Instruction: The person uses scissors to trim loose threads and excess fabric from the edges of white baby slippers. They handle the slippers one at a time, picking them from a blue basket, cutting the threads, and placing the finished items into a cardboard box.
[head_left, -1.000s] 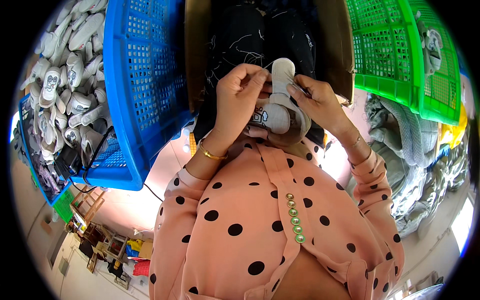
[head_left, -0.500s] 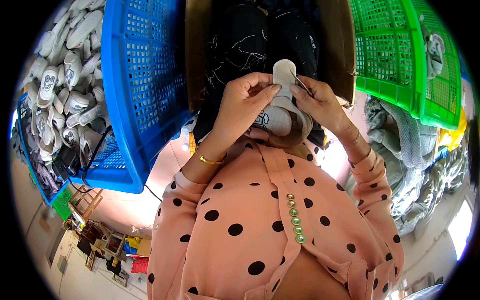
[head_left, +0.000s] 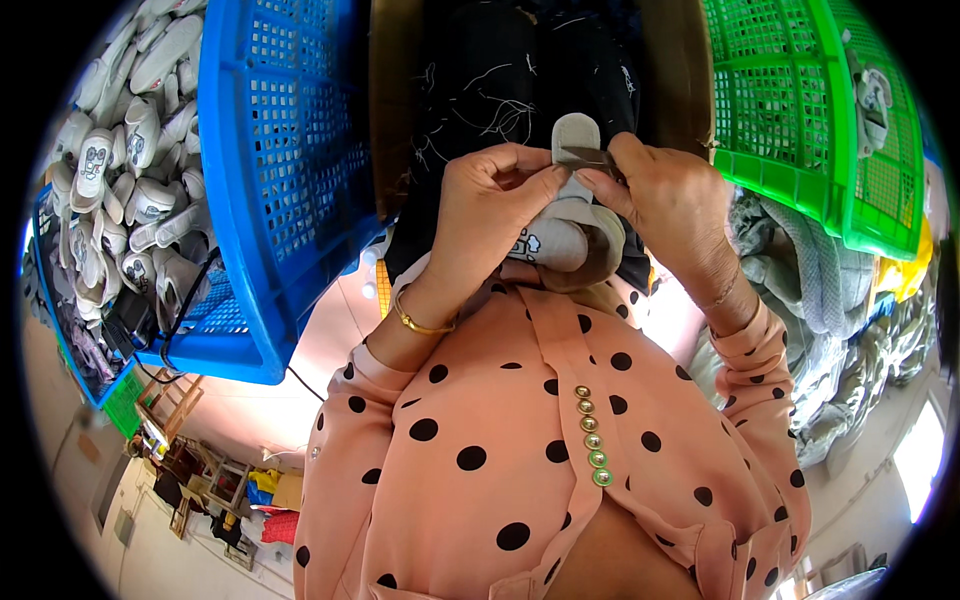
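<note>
A small light-grey canvas shoe (head_left: 560,245) with a dark printed drawing lies against my lap, its rounded tab (head_left: 575,130) standing up and away from me. My left hand (head_left: 490,205) is closed, pinching the left edge of that tab between thumb and fingers. In my right hand (head_left: 675,190), also closed, is a thin pointed metal blade (head_left: 583,156), possibly part of thread snips. The blade lies across the tab, its point toward my left thumb. My right fingers hide the rest of the tool. Loose white threads (head_left: 505,115) cling to the dark trousers.
A blue plastic crate (head_left: 290,170) stands close on the left, with a heap of grey shoes (head_left: 130,190) beyond it. On the right are a green crate (head_left: 780,90) and bundles of grey material (head_left: 800,270). Brown cardboard (head_left: 680,80) flanks my legs.
My right hand has turned and risen, bringing the blade from the tab's right edge to lie across it. My left hand keeps its pinch; the shoe has barely shifted.
</note>
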